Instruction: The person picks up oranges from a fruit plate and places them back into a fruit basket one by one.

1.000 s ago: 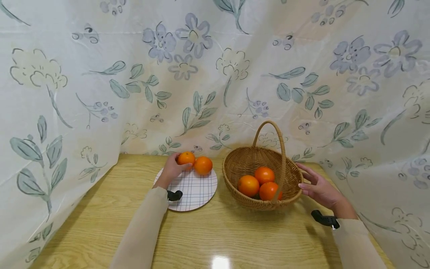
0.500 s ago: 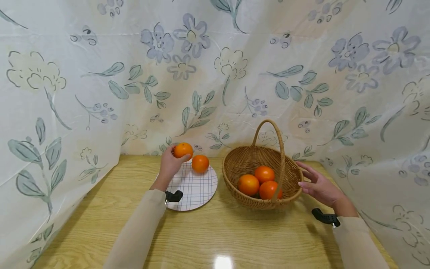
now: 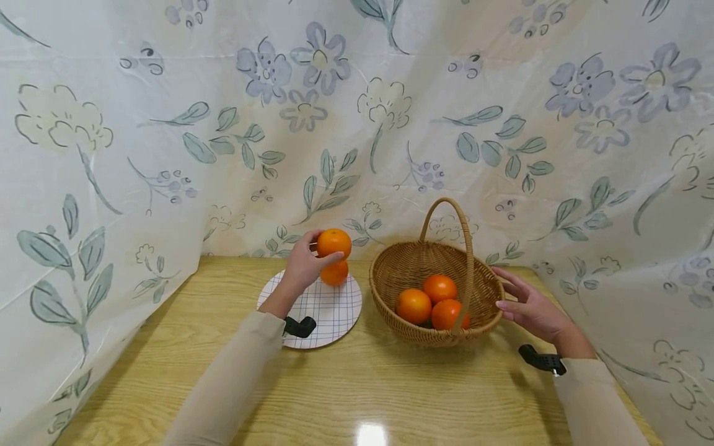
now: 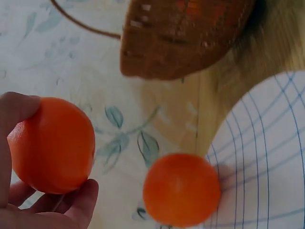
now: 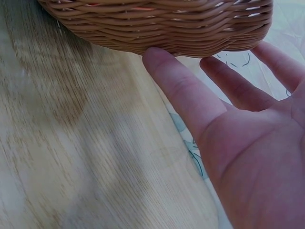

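My left hand (image 3: 300, 269) grips an orange (image 3: 334, 244) between thumb and fingers, raised above the back of the round checked plate (image 3: 326, 319). In the left wrist view this held orange (image 4: 59, 145) is apart from a second orange (image 4: 182, 190), which sits at the plate's edge. To the right stands a wicker basket (image 3: 398, 266) with a tall arched handle and three oranges (image 3: 413, 306) in it. The straight fingers of my right hand (image 3: 538, 316) touch the basket's right side. From the right wrist view, its fingertips (image 5: 156, 53) lie against the woven wall.
The basket's handle (image 3: 467, 248) arches over its opening. Behind the wooden table (image 3: 323, 390) hangs a floral cloth (image 3: 357, 142), which also encloses both sides. Black wrist mounts (image 3: 300, 327) are strapped to both wrists.
My left hand has lifted the orange off the plate and carried it rightward, over the second orange, which has shifted slightly. My right hand has stayed at the basket.
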Motion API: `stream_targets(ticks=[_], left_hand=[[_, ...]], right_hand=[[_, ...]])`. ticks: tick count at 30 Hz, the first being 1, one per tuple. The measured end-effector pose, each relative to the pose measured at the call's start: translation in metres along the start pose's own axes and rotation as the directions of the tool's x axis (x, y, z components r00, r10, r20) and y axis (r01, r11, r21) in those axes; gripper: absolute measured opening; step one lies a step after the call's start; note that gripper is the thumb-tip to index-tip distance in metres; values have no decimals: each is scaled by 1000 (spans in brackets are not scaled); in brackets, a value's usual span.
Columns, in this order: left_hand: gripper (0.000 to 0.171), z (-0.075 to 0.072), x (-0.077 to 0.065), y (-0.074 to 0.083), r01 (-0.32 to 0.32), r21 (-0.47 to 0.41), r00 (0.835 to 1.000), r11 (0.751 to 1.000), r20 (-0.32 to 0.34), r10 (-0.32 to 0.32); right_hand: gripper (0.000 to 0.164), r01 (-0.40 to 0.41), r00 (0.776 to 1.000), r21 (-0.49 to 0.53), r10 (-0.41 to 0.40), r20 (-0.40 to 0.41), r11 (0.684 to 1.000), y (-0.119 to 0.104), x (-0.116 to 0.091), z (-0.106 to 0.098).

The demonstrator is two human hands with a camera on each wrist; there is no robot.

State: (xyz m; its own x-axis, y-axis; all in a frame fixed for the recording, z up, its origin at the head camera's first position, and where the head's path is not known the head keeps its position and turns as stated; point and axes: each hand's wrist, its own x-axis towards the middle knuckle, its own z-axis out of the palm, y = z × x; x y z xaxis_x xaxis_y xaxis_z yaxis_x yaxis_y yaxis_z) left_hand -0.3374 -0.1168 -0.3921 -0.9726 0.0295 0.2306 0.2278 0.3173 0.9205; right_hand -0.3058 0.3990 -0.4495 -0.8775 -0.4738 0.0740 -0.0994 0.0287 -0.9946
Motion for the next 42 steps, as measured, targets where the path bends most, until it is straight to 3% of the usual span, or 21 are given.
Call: stream_targets(ticks=[8, 17, 27, 34, 42], left_hand=[[69, 28, -6, 26, -68, -99, 990, 993, 114, 79], [70, 69, -6, 49, -114, -47, 973, 992, 196, 121], [70, 100, 8, 62, -61, 61, 946, 996, 321, 38], [67, 109, 15, 58, -23, 75, 946, 997, 325, -3], [67, 121, 24, 58, -5, 101, 952, 995, 304, -26]], right_hand=[[82, -6, 1000, 10, 6, 2, 1000, -2, 0, 0], [82, -19, 1000, 0, 19, -5, 1000, 2, 4, -4], [82, -14, 1000, -20, 14, -16, 1000, 3, 9, -8], [82, -24, 1000, -25, 24, -12, 999, 3, 11, -6], [81, 19, 999, 22, -20, 38, 1000, -1, 10, -3]])
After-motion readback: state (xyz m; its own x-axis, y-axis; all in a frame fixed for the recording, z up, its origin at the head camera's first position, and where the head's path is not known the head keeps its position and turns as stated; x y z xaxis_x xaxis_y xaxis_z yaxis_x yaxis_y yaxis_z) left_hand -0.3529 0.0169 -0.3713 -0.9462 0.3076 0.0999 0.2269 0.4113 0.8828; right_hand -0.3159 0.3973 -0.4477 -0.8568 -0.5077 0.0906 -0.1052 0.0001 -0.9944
